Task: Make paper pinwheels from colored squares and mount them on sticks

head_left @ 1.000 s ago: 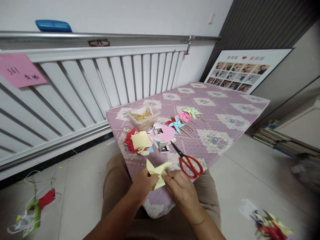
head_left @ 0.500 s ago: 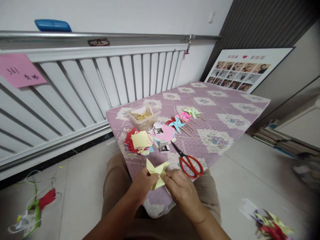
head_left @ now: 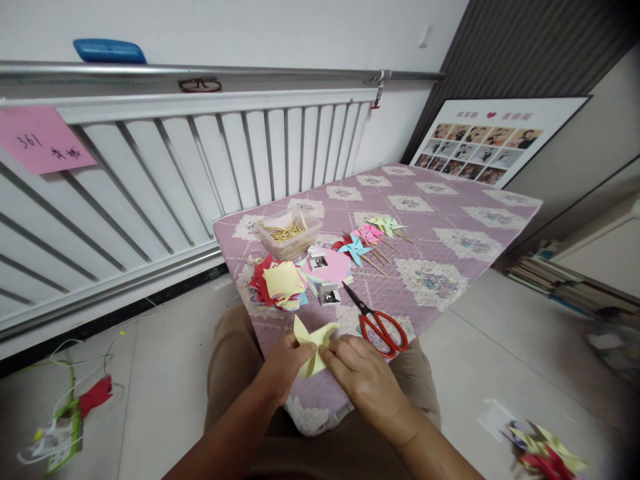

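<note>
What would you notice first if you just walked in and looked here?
Probably the yellow paper pinched between the left hand and right hand at the near edge of the table. Red scissors lie just right of it, and a bright pile of paper squares sits behind.

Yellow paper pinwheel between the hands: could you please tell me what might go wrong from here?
1. The yellow paper pinwheel is pinched by the left hand and right hand; its folded tips could spring open or crease.
2. The red scissors lie beside the right hand, which might knock them off the table.
</note>
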Tool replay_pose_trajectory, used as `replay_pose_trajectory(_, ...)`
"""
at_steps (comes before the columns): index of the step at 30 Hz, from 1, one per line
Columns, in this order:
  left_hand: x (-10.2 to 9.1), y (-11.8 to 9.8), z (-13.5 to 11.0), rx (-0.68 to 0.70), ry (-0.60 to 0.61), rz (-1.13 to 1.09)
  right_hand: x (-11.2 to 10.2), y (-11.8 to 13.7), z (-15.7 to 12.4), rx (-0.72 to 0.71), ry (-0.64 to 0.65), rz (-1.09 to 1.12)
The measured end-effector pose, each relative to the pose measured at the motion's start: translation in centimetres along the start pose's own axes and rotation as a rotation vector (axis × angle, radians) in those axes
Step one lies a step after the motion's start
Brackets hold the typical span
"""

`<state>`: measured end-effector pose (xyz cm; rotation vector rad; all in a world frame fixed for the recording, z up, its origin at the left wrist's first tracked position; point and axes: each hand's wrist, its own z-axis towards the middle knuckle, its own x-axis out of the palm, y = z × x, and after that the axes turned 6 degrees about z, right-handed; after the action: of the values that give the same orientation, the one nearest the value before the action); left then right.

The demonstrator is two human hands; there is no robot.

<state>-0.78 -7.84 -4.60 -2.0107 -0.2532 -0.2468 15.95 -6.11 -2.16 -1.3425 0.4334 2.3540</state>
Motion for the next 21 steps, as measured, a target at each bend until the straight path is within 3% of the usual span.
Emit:
replay_pose_trajectory(7,-0.3,0.1,0.2,0.004,-0.011,0.091,0.2,0.0,0.1,-0.016,0.004,-0.003)
replay_pose_trajectory(21,-0.3,-0.1,0.4,0.007,0.051,0.054,1.3,-0.1,-0.7,0.0,0.028,0.045)
